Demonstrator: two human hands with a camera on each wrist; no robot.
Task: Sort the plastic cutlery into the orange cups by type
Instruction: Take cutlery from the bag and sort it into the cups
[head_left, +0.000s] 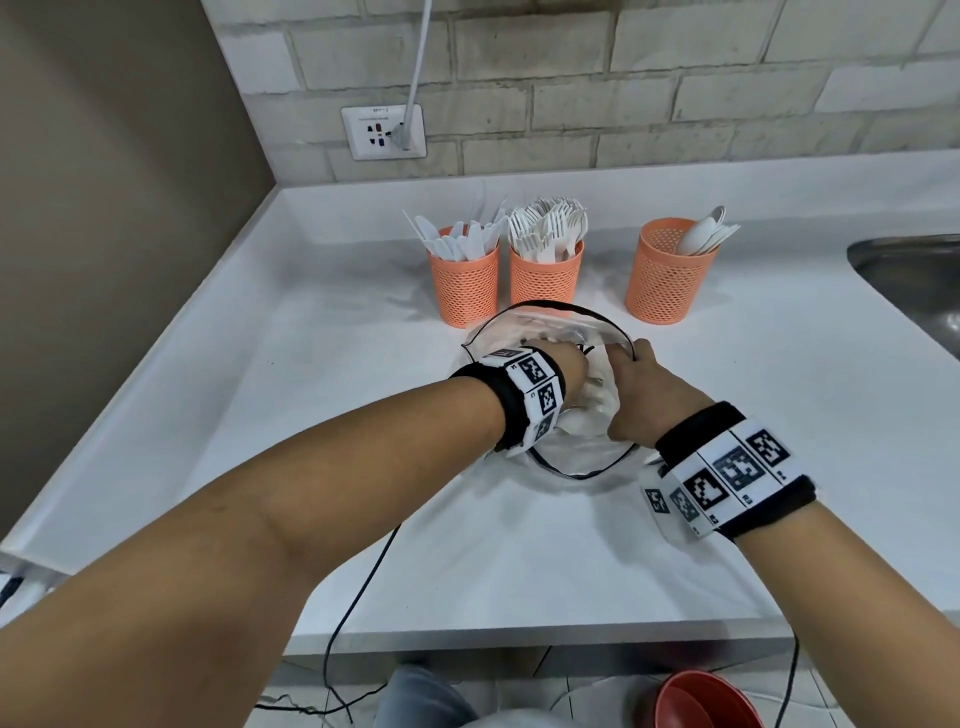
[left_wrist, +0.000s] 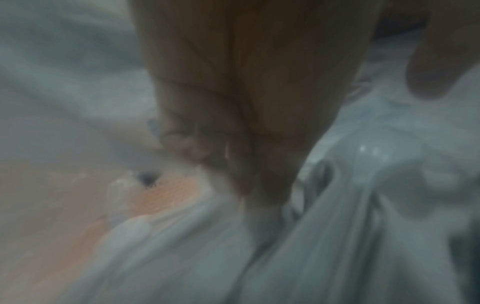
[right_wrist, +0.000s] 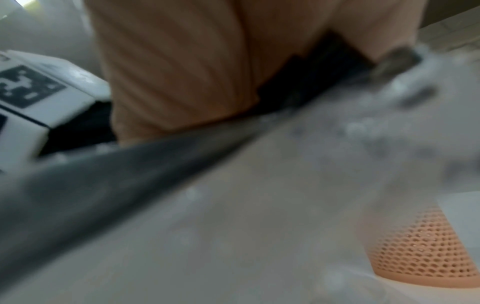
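On the left the white counter (head_left: 291, 395) runs bare up to the brown side wall, its front edge crossing under the left forearm. At the back stand three orange mesh cups: the left cup (head_left: 464, 288) holds knives, the middle cup (head_left: 544, 275) just beside it is packed with forks, and the right cup (head_left: 664, 278), set apart by a gap, holds a few spoons (head_left: 702, 235). Directly in front of the middle cup lies a clear plastic bag (head_left: 582, 457) with a black-edged mouth, held open; loose white cutlery (left_wrist: 324, 246) lies blurred inside it. The left hand (head_left: 569, 371) reaches into the bag, fingers (left_wrist: 259, 127) straight and close together with the tips down among the cutlery; whether they have hold of a piece I cannot tell. The right hand (head_left: 647, 397) pinches the bag's black rim (right_wrist: 103, 197) on its right side, fingers curled over it. Right of the bag the counter lies open as far as the steel sink (head_left: 914, 280) at the far right edge. Two dark cables hang over the front edge.
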